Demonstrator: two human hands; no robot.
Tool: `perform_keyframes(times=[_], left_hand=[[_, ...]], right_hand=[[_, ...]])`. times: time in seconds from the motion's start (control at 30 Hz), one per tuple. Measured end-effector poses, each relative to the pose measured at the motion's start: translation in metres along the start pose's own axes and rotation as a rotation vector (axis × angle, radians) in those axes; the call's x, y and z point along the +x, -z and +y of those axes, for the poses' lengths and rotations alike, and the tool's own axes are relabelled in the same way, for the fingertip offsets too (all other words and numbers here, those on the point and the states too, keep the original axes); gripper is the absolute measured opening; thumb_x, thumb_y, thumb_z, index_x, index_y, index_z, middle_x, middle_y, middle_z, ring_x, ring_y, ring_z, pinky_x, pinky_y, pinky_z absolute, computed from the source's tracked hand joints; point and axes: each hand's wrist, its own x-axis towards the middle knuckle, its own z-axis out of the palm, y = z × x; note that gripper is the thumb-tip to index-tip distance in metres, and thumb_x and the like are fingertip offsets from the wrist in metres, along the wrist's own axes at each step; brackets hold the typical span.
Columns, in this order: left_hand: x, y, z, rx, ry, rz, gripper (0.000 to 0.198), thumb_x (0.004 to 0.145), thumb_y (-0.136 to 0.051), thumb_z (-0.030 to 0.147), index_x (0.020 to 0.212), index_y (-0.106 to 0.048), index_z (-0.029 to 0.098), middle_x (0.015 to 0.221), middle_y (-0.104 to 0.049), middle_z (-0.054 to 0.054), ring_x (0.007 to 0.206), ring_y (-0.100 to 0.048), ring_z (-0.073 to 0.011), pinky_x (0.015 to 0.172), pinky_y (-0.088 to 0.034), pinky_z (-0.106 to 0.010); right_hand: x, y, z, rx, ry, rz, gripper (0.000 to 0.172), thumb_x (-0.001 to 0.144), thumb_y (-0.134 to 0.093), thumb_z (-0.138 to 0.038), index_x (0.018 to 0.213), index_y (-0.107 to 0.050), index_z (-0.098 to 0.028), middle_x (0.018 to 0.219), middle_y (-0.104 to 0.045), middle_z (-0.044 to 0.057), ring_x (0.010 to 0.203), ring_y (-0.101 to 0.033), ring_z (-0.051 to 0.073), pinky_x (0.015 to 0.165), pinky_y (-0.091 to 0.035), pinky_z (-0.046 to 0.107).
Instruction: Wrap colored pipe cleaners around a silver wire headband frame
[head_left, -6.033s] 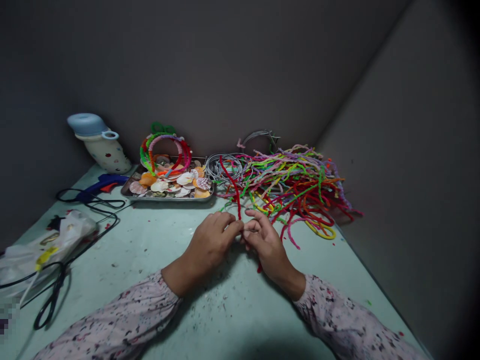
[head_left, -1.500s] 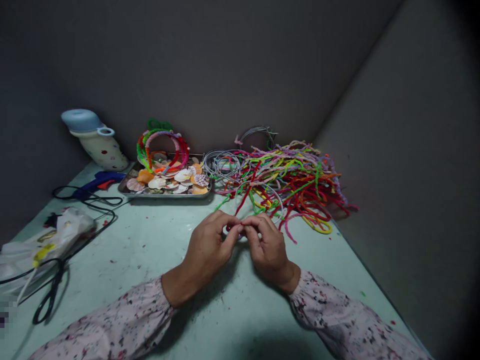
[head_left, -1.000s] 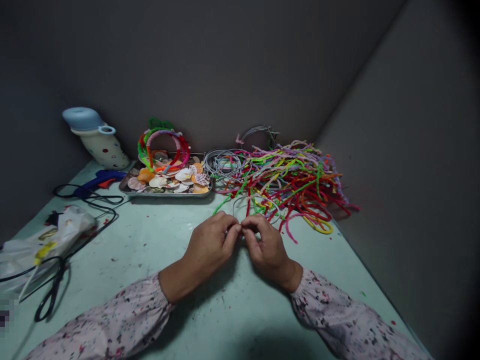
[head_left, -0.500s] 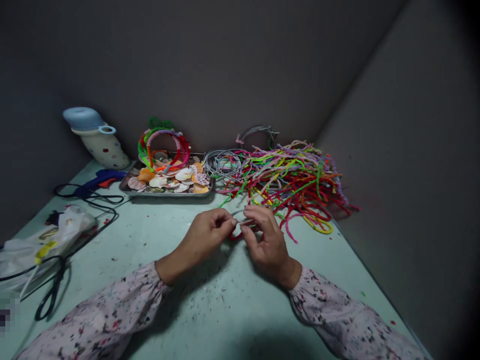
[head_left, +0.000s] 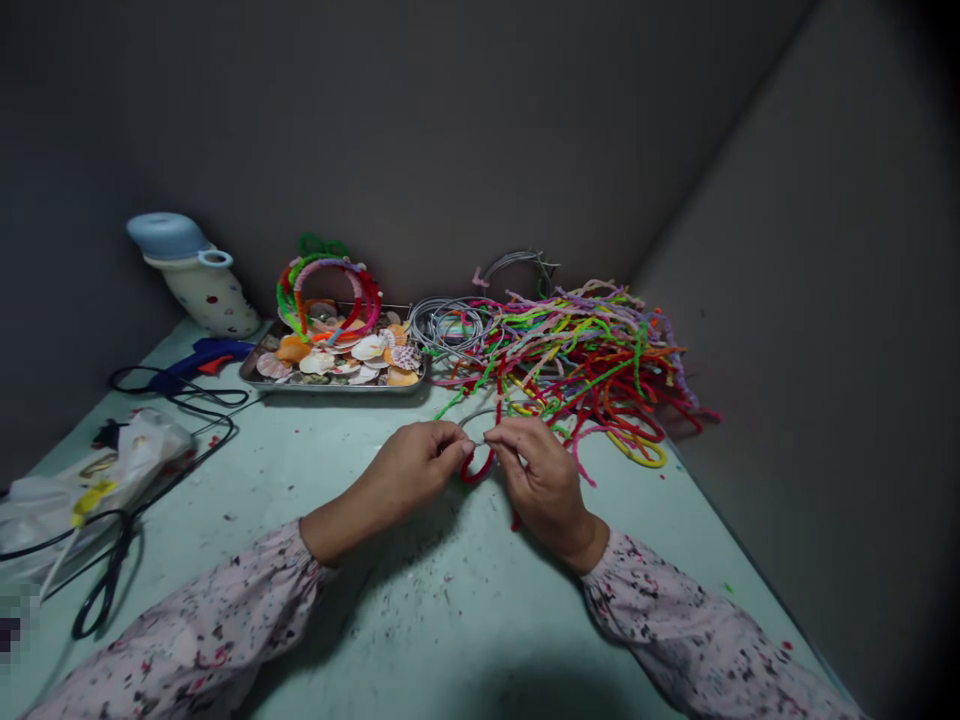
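Note:
My left hand [head_left: 412,478] and my right hand [head_left: 541,482] meet at the fingertips over the pale green table [head_left: 225,480]. Both pinch a thin grey wire ring [head_left: 478,417], which rises above the fingers. A red pipe cleaner [head_left: 477,468] hangs in a loop below the pinch, and its wrapping on the wire is partly hidden by my fingers. Just beyond my right hand lies a heap of multicoloured pipe cleaners [head_left: 585,370].
A metal tray [head_left: 330,388] of scallop shells holds pipe-cleaner-wrapped hoops. A grey wire coil [head_left: 450,325] lies beside it. At the left are a blue glue gun [head_left: 202,358], black scissors [head_left: 105,590], a plastic bag [head_left: 97,480] and a spotted white vessel [head_left: 206,295]. Grey walls close the back and right.
The red pipe cleaner now hangs as a clearer loop below my fingers. My left forearm has swung slightly outward, and both hands stay together on the wire ring.

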Motion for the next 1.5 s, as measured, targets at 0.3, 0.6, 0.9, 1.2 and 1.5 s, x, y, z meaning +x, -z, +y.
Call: perform_keyframes(times=[0.3,0.6,0.9,1.2,1.5], left_hand=[[0.001,0.001,0.0,0.163,0.003,-0.029,0.029,0.087,-0.045,0.034,0.076,-0.065,0.016,0.068,-0.06,-0.001,0.064,-0.049,-0.0137,0.059,-0.032,-0.024],[0.0,0.002,0.0,0.204,-0.027,-0.073,0.029,0.088,-0.044,0.031,0.078,-0.067,0.016,0.069,-0.06,-0.001,0.063,-0.05,-0.0135,0.059,-0.033,-0.023],[0.001,0.007,0.006,0.098,-0.032,-0.112,0.03,0.088,-0.045,0.033,0.08,-0.067,0.015,0.068,-0.06,-0.001,0.063,-0.048,-0.0127,0.059,-0.034,-0.023],[-0.003,0.015,0.019,-0.086,-0.003,0.1,0.026,0.084,-0.051,0.034,0.071,-0.063,0.014,0.064,-0.056,0.001,0.063,-0.049,-0.0122,0.06,-0.036,-0.022],[0.002,0.025,0.007,-0.121,0.01,0.27,0.025,0.084,-0.055,0.036,0.076,-0.066,0.015,0.066,-0.057,0.002,0.065,-0.049,-0.0122,0.061,-0.037,-0.023]], right_hand=[[-0.003,0.0,-0.001,-0.012,0.023,-0.023,0.02,0.089,-0.053,-0.01,0.102,-0.064,-0.021,0.094,-0.065,0.007,0.089,-0.063,0.016,0.079,-0.055,0.031],[-0.003,0.0,0.0,0.018,0.039,-0.046,0.021,0.088,-0.054,-0.008,0.102,-0.065,-0.02,0.094,-0.065,0.007,0.09,-0.064,0.016,0.079,-0.055,0.029],[-0.003,0.001,0.001,0.031,0.028,-0.03,0.023,0.088,-0.053,-0.009,0.103,-0.065,-0.022,0.095,-0.066,0.006,0.091,-0.064,0.016,0.08,-0.055,0.031],[-0.006,0.005,-0.005,-0.033,0.133,0.127,0.037,0.081,-0.065,-0.015,0.114,-0.058,-0.028,0.111,-0.06,0.007,0.101,-0.061,0.022,0.085,-0.054,0.04],[0.008,0.019,-0.019,0.192,-0.12,-0.294,0.031,0.09,-0.056,-0.03,0.12,-0.056,-0.02,0.082,-0.069,0.002,0.072,-0.065,0.015,0.068,-0.053,0.029]])
